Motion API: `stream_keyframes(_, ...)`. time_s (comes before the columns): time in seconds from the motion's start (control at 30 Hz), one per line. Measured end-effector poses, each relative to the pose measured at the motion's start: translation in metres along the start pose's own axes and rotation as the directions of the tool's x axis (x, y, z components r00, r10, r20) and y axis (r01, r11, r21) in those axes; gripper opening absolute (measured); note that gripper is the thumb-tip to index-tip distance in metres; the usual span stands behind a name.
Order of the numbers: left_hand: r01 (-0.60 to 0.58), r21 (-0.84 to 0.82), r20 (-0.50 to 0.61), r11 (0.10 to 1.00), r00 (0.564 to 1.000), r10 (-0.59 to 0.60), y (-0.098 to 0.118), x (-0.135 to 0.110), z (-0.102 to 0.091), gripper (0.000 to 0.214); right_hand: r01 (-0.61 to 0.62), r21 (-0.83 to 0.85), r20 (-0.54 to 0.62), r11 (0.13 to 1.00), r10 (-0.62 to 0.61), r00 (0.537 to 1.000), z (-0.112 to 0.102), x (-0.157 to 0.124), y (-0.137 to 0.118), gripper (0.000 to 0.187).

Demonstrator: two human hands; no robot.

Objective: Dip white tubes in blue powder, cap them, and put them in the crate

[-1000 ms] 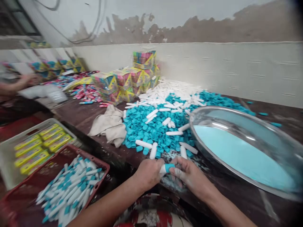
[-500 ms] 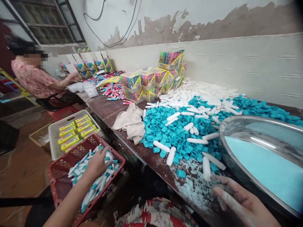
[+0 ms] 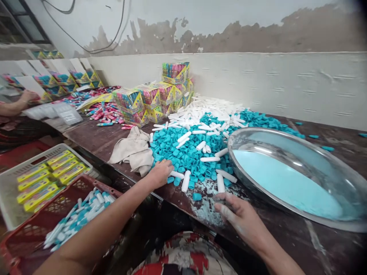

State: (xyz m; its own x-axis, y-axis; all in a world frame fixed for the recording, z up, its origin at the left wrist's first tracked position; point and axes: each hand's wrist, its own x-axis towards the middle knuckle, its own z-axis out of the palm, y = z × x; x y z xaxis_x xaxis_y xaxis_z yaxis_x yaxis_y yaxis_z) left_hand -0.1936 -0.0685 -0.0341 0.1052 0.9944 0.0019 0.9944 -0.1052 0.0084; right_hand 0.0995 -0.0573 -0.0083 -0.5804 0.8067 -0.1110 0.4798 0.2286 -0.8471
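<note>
My left hand (image 3: 161,174) is at the near left edge of a heap of blue plastic caps (image 3: 183,152). A white tube (image 3: 177,174) lies right beside its fingertips; the back of the hand hides how the fingers close. My right hand (image 3: 237,212), dusted with pale powder, rests low over the table edge. Its thumb and forefinger are apart, and no held thing shows. Just beyond the forefinger lies another white tube (image 3: 220,184), and a loose blue cap (image 3: 197,196) sits to its left. More white tubes (image 3: 209,109) are piled behind the caps.
A steel basin (image 3: 286,214) of light blue powder stands on the right. A crumpled cloth (image 3: 133,151) lies left of the caps. At lower left are a red crate (image 3: 83,187) of capped tubes and a white tray (image 3: 8,191) of yellow boxes. Packed display boxes (image 3: 151,99) stand behind; a co-worker's hand (image 3: 28,95) shows far left.
My left hand has left the red crate and moved right to the cap heap. The view has turned right, showing more of the basin. My right hand stays near the same white tube.
</note>
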Motion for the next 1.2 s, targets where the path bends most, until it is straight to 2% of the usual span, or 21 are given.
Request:
stream_keyframes(0.1, -0.039, 0.016, -0.031, 0.999, 0.999, 0.039, 0.012, -0.003, -0.012, 0.023, 0.161, -0.117, -0.104, 0.980, -0.173, 0.979, 0.002, 0.005, -0.011, 0.023)
stream_keyframes(0.17, -0.093, 0.016, -0.081, 0.996, 0.992, 0.094, 0.030, -0.007, -0.025, 0.023, 0.316, -0.270, -0.171, 0.910, -0.368, 0.914, 0.004, 0.007, -0.020, 0.025)
stream_keyframes(0.23, -0.213, 0.006, -0.128, 0.977, 0.969, 0.212, 0.055, -0.009, -0.037, 0.022, 0.415, -0.461, -0.156, 0.785, -0.532, 0.832, 0.007, 0.006, -0.027, 0.036)
stream_keyframes(0.27, -0.295, -0.006, -0.147, 0.956, 0.945, 0.291, 0.068, -0.010, -0.042, 0.022, 0.434, -0.537, -0.122, 0.723, -0.576, 0.808, 0.009, 0.004, -0.029, 0.042)
stream_keyframes(0.33, -0.424, -0.047, -0.179, 0.905, 0.894, 0.410, 0.095, -0.008, -0.050, 0.022, 0.439, -0.621, -0.052, 0.649, -0.594, 0.803, 0.008, -0.003, -0.029, 0.048)
stream_keyframes(0.37, -0.459, -0.084, -0.201, 0.884, 0.877, 0.436, 0.106, -0.005, -0.052, 0.021, 0.434, -0.635, -0.038, 0.639, -0.587, 0.809, 0.004, -0.007, -0.027, 0.048)
stream_keyframes(0.43, -0.455, -0.194, -0.261, 0.869, 0.878, 0.402, 0.126, 0.006, -0.054, 0.017, 0.388, -0.641, -0.066, 0.663, -0.551, 0.832, -0.014, -0.015, -0.020, 0.044)
stream_keyframes(0.47, -0.420, -0.268, -0.285, 0.867, 0.894, 0.345, 0.133, 0.015, -0.054, 0.017, 0.339, -0.639, -0.109, 0.690, -0.517, 0.849, -0.029, -0.018, -0.016, 0.040)
stream_keyframes(0.53, -0.298, -0.458, -0.269, 0.837, 0.944, 0.189, 0.143, 0.034, -0.053, 0.034, 0.200, -0.625, -0.226, 0.754, -0.421, 0.878, -0.069, -0.021, -0.007, 0.031)
stream_keyframes(0.6, -0.166, -0.664, -0.168, 0.729, 0.983, 0.072, 0.150, 0.055, -0.052, 0.043, 0.076, -0.605, -0.302, 0.792, -0.317, 0.899, -0.112, -0.017, 0.003, 0.029)
stream_keyframes(0.63, -0.111, -0.756, -0.102, 0.645, 0.993, 0.051, 0.153, 0.065, -0.050, 0.043, 0.026, -0.632, -0.294, 0.775, -0.271, 0.917, -0.132, -0.013, 0.007, 0.027)
stream_keyframes(0.7, -0.023, -0.876, 0.007, 0.482, 0.998, 0.060, 0.159, 0.083, -0.045, 0.042, -0.036, -0.715, -0.204, 0.698, -0.159, 0.966, -0.162, 0.001, 0.018, 0.021)
stream_keyframes(0.73, 0.013, -0.908, 0.047, 0.419, 0.996, 0.071, 0.163, 0.090, -0.042, 0.042, -0.024, -0.762, -0.119, 0.647, -0.104, 0.987, -0.171, 0.009, 0.024, 0.020)
stream_keyframes(0.83, 0.099, -0.948, 0.129, 0.302, 0.988, 0.081, 0.172, 0.106, -0.034, 0.041, 0.067, -0.842, 0.086, 0.535, 0.010, 0.996, -0.182, 0.034, 0.041, 0.020)
stream_keyframes(0.93, 0.139, -0.968, 0.160, 0.208, 0.983, 0.087, 0.176, 0.111, -0.027, 0.038, 0.087, -0.866, 0.119, 0.492, 0.035, 0.992, -0.182, 0.054, 0.054, 0.019)
stream_keyframes(1.0, 0.143, -0.973, 0.161, 0.180, 0.983, 0.089, 0.176, 0.110, -0.024, 0.037, 0.082, -0.874, 0.118, 0.479, 0.045, 0.992, -0.180, 0.062, 0.059, 0.019)
stream_keyframes(1.1, 0.127, -0.975, 0.146, 0.185, 0.985, 0.097, 0.176, 0.109, -0.020, 0.037, 0.084, -0.854, 0.141, 0.514, 0.072, 0.987, -0.172, 0.067, 0.064, 0.019)
stream_keyframes(1.2, 0.121, -0.980, 0.138, 0.158, 0.985, 0.104, 0.177, 0.109, -0.018, 0.036, 0.117, -0.775, 0.224, 0.621, 0.097, 0.970, -0.160, 0.068, 0.066, 0.018)
